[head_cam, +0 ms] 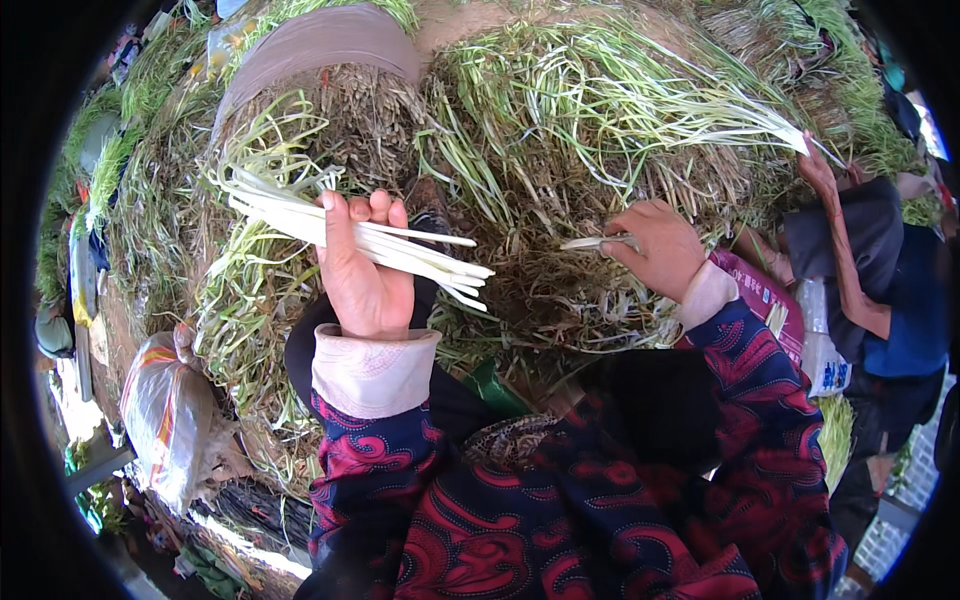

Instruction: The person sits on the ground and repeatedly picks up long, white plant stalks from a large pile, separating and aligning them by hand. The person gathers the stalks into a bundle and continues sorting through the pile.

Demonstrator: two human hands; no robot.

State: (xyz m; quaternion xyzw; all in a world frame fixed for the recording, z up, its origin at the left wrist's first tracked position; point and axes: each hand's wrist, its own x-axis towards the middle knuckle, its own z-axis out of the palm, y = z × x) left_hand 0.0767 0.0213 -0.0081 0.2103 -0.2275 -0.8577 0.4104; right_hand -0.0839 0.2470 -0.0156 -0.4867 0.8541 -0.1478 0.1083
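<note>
My left hand (pixel 367 277), palm up, is closed around a bundle of long white stalks (pixel 439 266), perhaps blanched chives. Their cut-looking ends point right, and their pale green leaves (pixel 281 135) spread out to the upper left. Apart from the bundle, on its right, my right hand (pixel 656 244) pinches a short pale strip (pixel 589 243) between thumb and fingers. Whether that strip is a stalk or a peeled sheath is hard to tell. Below both hands lies a heap of brown, withered plant scraps (pixel 555 292).
Loose green-and-white stalks (pixel 600 90) cover the mound ahead. At the right, another person's hand (pixel 817 165) grips stalk ends beside a maroon printed sack (pixel 757 292). A filled clear plastic bag (pixel 169 420) stands at the left. A greyish-mauve cloth (pixel 330 41) lies at the upper left.
</note>
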